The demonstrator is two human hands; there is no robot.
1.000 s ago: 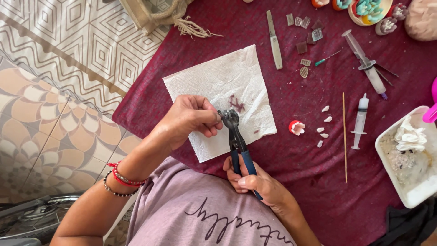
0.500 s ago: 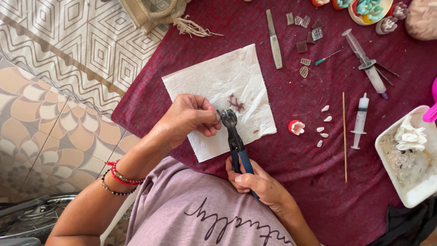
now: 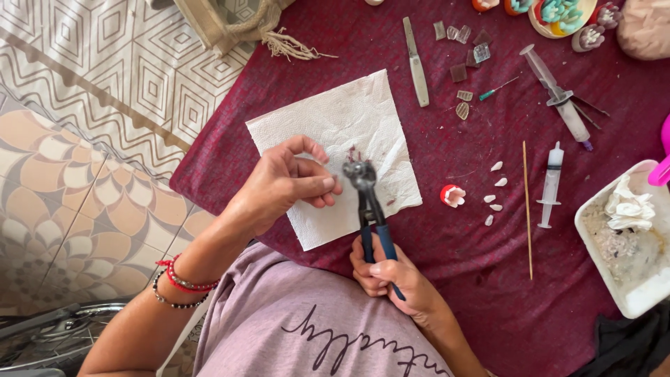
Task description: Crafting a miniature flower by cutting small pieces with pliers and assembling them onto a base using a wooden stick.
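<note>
Nearby, syringes [image 3: 553, 183], skewer [image 3: 527, 209], tray [image 3: 593, 241]

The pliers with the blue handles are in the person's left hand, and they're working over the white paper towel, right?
Not quite. The head view shows the pliers in the right hand; the left hand pinches something tiny at their tip, over the white paper towel.

My right hand [image 3: 391, 276] grips the blue handles of the pliers [image 3: 368, 206], whose head points away from me over the white paper towel [image 3: 335, 132]. My left hand [image 3: 286, 183] pinches something tiny right at that head, too small to make out. To the right lie two syringes [image 3: 551, 183] on the maroon cloth [image 3: 447, 230].
</note>
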